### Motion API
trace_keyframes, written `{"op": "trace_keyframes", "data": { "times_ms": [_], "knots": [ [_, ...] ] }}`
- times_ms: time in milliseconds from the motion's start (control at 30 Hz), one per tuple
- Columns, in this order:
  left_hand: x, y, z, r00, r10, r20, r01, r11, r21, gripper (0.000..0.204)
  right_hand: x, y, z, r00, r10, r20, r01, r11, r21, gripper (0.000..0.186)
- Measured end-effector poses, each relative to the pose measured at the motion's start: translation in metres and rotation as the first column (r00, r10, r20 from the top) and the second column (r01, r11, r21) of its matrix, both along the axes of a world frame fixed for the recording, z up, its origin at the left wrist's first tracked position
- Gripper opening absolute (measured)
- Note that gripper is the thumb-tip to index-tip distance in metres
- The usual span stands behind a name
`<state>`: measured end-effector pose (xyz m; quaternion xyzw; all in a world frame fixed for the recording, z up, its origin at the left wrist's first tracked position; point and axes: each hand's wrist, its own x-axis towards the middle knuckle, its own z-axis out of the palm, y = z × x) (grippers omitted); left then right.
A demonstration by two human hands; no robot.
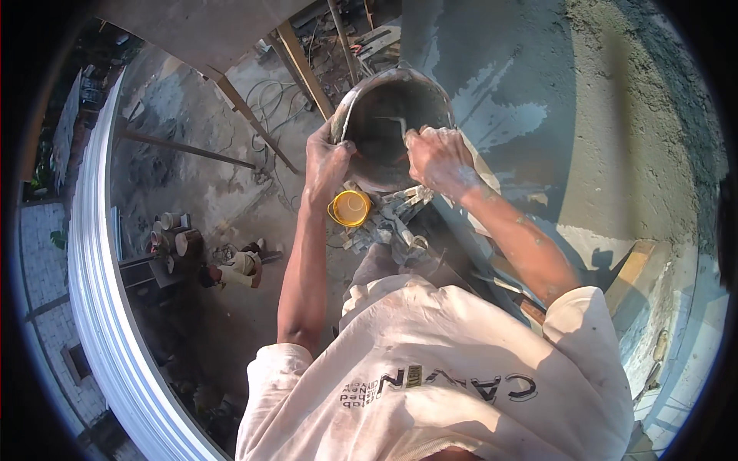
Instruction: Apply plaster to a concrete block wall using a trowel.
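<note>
A dark, mortar-smeared bucket [396, 77] is tilted so that its open mouth faces me. My left hand [327, 161] is closed on the left side of its rim. At the right side of the mouth, my right hand [442, 157] is closed round the handle of a trowel, whose bent metal shank [402, 123] reaches into the bucket. The blade cannot be made out in the dark interior. Just below the bucket, a yellow pail [350, 208] stands among mortar-crusted scraps.
Wet grey plaster covers the wall [523, 92] at right. Wooden props [304, 69] and a board overhang upper left. A person [234, 270] crouches far below on the left near several buckets [165, 230]. Corrugated white sheeting [104, 253] curves along the left side.
</note>
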<state>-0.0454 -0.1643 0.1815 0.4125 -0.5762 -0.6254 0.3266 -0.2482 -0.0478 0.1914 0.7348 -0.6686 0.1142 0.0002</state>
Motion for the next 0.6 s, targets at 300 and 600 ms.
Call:
{"op": "trace_keyframes", "data": {
  "times_ms": [300,600],
  "knots": [
    [-0.022,0.002,-0.001,0.997,-0.009,0.082,0.018,0.993,-0.114,0.066,-0.016,-0.006,0.012,0.979,-0.189,-0.071,0.185,0.981,-0.062,0.008],
    [-0.044,0.022,-0.008,0.995,0.064,-0.072,-0.074,0.987,-0.143,0.066,-0.013,0.013,0.023,0.858,-0.494,0.143,0.391,0.807,0.442,0.017]
  ]
}}
